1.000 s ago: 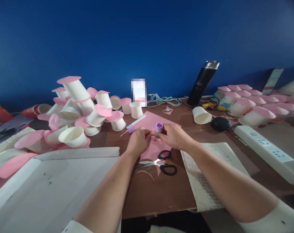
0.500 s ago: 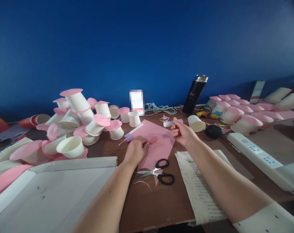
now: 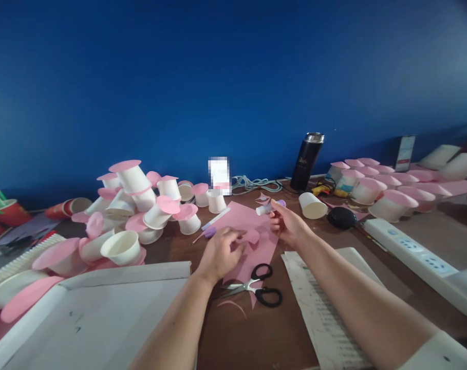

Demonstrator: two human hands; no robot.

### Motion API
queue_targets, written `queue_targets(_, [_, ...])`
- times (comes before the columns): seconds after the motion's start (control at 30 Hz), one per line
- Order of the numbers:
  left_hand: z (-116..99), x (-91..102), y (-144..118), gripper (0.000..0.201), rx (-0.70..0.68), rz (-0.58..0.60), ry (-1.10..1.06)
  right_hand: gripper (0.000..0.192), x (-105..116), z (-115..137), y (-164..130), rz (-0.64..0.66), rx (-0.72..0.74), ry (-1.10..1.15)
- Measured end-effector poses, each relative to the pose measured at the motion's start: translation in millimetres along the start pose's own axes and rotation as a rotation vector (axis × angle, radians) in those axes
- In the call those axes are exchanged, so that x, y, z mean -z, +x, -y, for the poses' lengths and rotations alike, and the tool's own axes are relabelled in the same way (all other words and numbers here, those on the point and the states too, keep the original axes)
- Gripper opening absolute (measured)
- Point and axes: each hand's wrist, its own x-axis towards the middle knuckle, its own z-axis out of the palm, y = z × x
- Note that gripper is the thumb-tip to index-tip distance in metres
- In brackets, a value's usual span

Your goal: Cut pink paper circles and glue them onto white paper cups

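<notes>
Left hand [image 3: 221, 253] pinches a small pink paper cutout [image 3: 251, 236] over the pink sheet [image 3: 252, 226] — thin, floppy, best gripped by its edge. Right hand [image 3: 289, 223] clasps the glue stick [image 3: 269, 207], light, rigid, held mid-barrel.

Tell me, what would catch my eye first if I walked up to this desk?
Probably the heap of white paper cups with pink paper lids piled at the left, against the deep blue wall. In the middle, the left hand holds a small pink cutout over a pink sheet, the right hand grips a glue stick, and black scissors lie just in front.
</notes>
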Motion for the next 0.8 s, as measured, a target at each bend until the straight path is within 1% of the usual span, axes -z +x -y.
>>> queue_targets(0.07, [2, 10.8, 1, 0.024, 0.040, -0.193, 0.061, 0.025, -2, 0, -2, 0.012, 0.016, 0.000])
queue_targets(0.1, [6, 16.8, 2, 0.022, 0.074, -0.289, 0.129, 0.026, -3, 0, -3, 0.017, 0.022, 0.001])
queue_targets(0.13, [10, 22.6, 2, 0.021, 0.113, -0.352, 0.212, 0.026, -3, 0, -4, 0.021, 0.028, 0.002])
queue_targets(0.17, [15, 27.8, 2, 0.021, 0.165, -0.359, 0.287, 0.026, -4, 0, -5, 0.022, 0.035, 0.002])
queue_targets(0.2, [19, 32.3, 2, 0.020, 0.220, -0.318, 0.344, 0.026, -5, -1, -5, 0.021, 0.042, 0.000])
queue_targets(0.23, [23, 35.7, 2, 0.020, 0.257, -0.252, 0.383, 0.027, -5, -1, -6, 0.019, 0.049, -0.003])
queue_targets(0.37, [30, 41.2, 1, 0.027, 0.343, -0.008, 0.495, 0.029, -9, -5, -8, 0.025, 0.078, -0.021])
queue_targets(0.43, [29, 41.1, 0, 0.025, 0.401, 0.079, 0.543, 0.031, -11, -8, -10, 0.039, 0.089, -0.027])
queue_targets(0.47, [28, 40.7, 1, 0.024, 0.426, 0.096, 0.553, 0.031, -12, -9, -12, 0.044, 0.099, -0.042])
queue_targets(0.53, [26, 39.1, 2, 0.022, 0.431, 0.050, 0.500, 0.032, -15, -14, -15, 0.050, 0.145, -0.109])
queue_targets(0.6, [22, 36.4, 4, 0.022, 0.362, -0.050, 0.345, 0.033, -18, -19, -18, 0.061, 0.215, -0.223])
queue_targets(0.67, [19, 32.6, 6, 0.021, 0.281, -0.113, 0.172, 0.034, -20, -23, -22, 0.087, 0.289, -0.338])
queue_targets(0.73, [16, 28.4, 8, 0.019, 0.251, -0.125, 0.082, 0.033, -24, -26, -26, 0.124, 0.352, -0.427])
queue_targets(0.8, [16, 24.7, 8, 0.020, 0.246, -0.114, 0.056, 0.032, -27, -27, -31, 0.154, 0.392, -0.493])
